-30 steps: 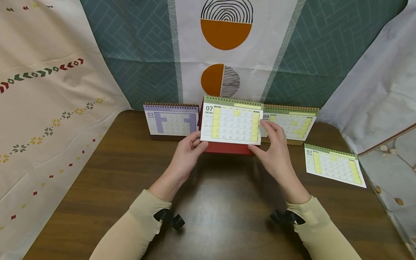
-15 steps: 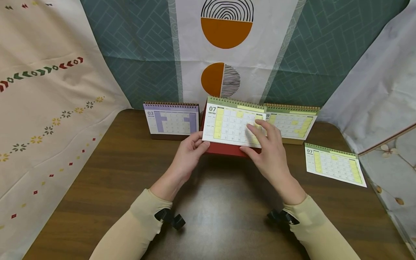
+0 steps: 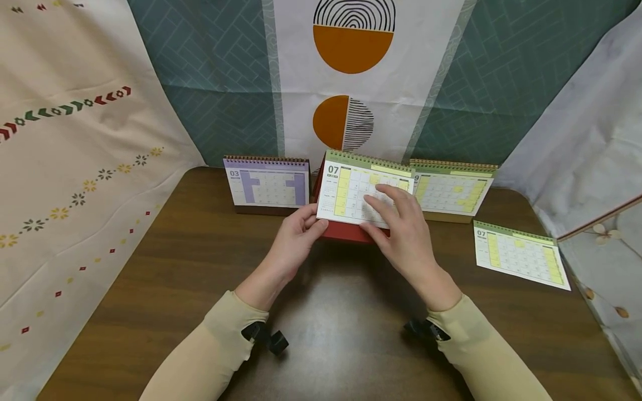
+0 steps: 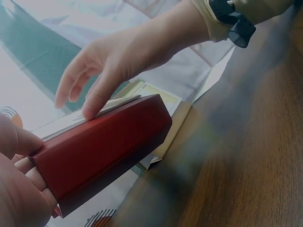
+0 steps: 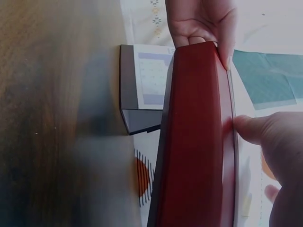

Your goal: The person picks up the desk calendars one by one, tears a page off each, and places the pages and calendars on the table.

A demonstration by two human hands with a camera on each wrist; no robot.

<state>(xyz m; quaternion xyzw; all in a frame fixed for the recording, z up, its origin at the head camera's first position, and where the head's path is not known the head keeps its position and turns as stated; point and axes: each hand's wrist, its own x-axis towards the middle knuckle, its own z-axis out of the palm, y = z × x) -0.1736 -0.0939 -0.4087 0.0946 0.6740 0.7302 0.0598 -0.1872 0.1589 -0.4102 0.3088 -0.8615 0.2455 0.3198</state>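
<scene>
A desk calendar (image 3: pixel 343 195) with a green-topped page marked 07 and a red stand (image 3: pixel 346 231) is held tilted, off the table, in the head view's middle. My left hand (image 3: pixel 296 236) grips its lower left corner, thumb in front and fingers behind, as the left wrist view shows on the red stand (image 4: pixel 104 146). My right hand (image 3: pixel 405 236) is in front of the page's right half. Its thumb (image 5: pixel 248 128) touches the lower edge of the pages in the right wrist view. The other fingers, loosely bent, stand apart from the page in the left wrist view.
A purple calendar (image 3: pixel 271 186) marked 03 stands behind on the left. Behind on the right is a green-topped calendar (image 3: pixel 451 192) on a tan stand. A loose 07 page (image 3: pixel 521 256) lies at the right of the wooden table (image 3: pixel 165 301). Patterned cloths (image 3: pixel 225 111) hang around.
My right hand has slid left along the calendar's lower edge, from its right corner toward the middle, its fingers now over the page. The calendar has shifted slightly right; my left hand keeps its grip.
</scene>
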